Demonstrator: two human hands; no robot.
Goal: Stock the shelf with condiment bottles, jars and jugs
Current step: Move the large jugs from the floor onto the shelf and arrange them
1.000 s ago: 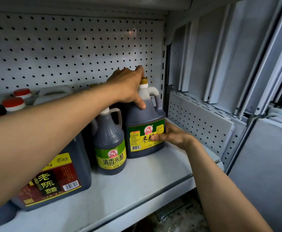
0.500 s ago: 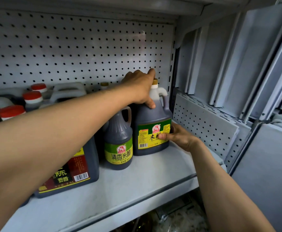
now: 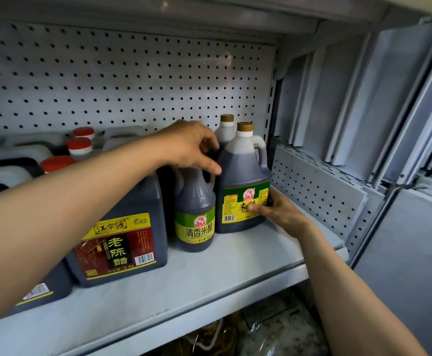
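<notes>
Two hands [image 3: 276, 211] on smooth, dark handled jug [image 3: 243, 176]

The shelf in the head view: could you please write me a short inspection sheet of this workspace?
Surface: grey shelf, front strip bare.
Job's things: gold-capped jug upright at the right end; a second gold cap behind it; small green-label bottle beside it; square 2.5L jug; red-capped jugs behind.
Clutter: nothing seen on the shelf.
Hands: left hand open above the small bottle; right hand on the gold-capped jug's label.
Cables: nothing seen.
Surroundings: pegboard back; loose grey panels right; packaged goods below.
</notes>
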